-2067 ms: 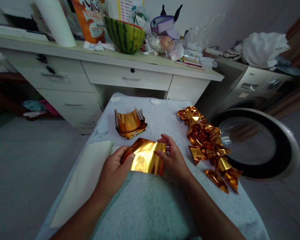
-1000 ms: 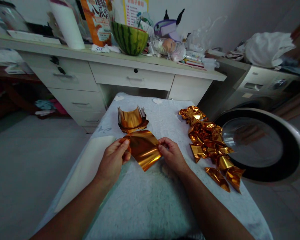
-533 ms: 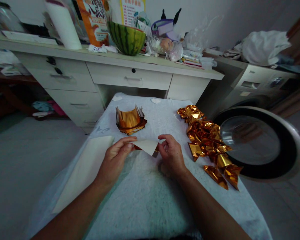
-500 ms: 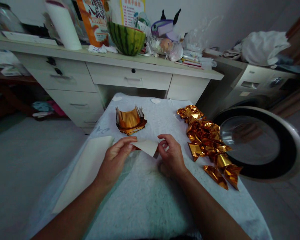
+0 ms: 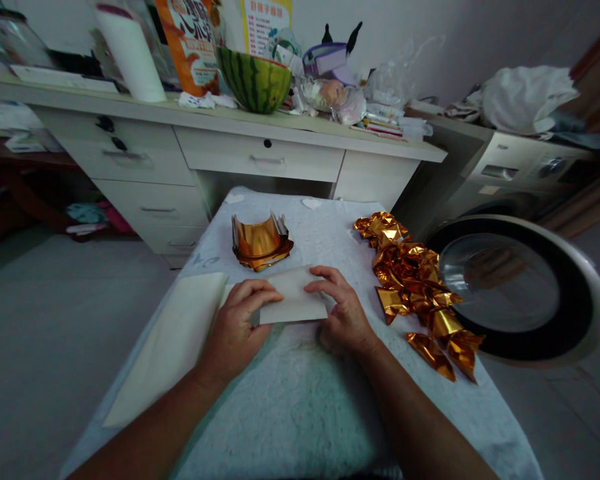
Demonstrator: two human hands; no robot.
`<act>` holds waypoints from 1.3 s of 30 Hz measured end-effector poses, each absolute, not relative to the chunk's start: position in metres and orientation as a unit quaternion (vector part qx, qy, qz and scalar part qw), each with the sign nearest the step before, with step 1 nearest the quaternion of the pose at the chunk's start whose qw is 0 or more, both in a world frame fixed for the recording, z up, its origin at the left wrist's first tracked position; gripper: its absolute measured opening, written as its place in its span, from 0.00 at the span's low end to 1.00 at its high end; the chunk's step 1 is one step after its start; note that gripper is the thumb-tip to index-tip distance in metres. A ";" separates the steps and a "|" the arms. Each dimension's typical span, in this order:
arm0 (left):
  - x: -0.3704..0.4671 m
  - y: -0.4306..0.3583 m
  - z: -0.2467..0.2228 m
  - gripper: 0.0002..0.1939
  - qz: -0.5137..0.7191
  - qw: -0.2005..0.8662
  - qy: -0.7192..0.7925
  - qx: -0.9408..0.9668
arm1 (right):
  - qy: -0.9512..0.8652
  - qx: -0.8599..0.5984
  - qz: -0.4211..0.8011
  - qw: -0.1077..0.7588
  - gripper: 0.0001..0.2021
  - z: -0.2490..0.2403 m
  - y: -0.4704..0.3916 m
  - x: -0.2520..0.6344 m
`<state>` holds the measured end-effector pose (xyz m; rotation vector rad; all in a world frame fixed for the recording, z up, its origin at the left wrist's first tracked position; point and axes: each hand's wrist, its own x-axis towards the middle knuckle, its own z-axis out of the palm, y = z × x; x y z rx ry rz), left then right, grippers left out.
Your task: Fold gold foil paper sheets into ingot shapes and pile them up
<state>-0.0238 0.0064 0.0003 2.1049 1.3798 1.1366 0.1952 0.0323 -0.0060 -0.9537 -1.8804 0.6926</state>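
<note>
A small pale paper sheet [image 5: 293, 303] is spread flat between my hands, over the cloth-covered table [image 5: 300, 400]. My left hand [image 5: 243, 320] grips its left side, fingers on top and thumb at the near edge. At the right side, my right hand [image 5: 343, 307] holds the sheet, its fingertips on the top face and its thumb partly hidden. Behind the sheet stands a curved stack of gold foil sheets [image 5: 260, 241]. Folded gold foil pieces [image 5: 413, 273] lie in a heap on the right. A larger white sheet [image 5: 175, 340] lies left of my left hand.
Beyond the table is a white desk [image 5: 265, 153] bearing a watermelon half [image 5: 254, 79], an orange bag [image 5: 190, 47], a white roll [image 5: 133, 57] and plastic bags. At the right, a washing machine's round door [image 5: 517, 287] stands open beside the table.
The small sheet was folded or bent with a pointed corner hanging down; now it lies flatter, with a straight near edge. My left fingers have moved onto its top face.
</note>
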 end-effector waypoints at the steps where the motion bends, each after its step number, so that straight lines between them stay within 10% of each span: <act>1: -0.024 0.007 0.000 0.16 0.399 0.179 0.489 0.755 | -0.762 -0.388 0.276 0.439 0.15 -0.006 0.033 0.197; 28: -0.015 0.004 -0.004 0.07 0.278 0.329 0.565 0.704 | -0.741 -0.548 0.226 0.315 0.07 -0.008 0.032 0.183; 39: -0.014 0.012 -0.012 0.12 0.233 0.149 0.624 0.730 | -0.733 -0.603 0.164 0.269 0.04 -0.014 0.028 0.182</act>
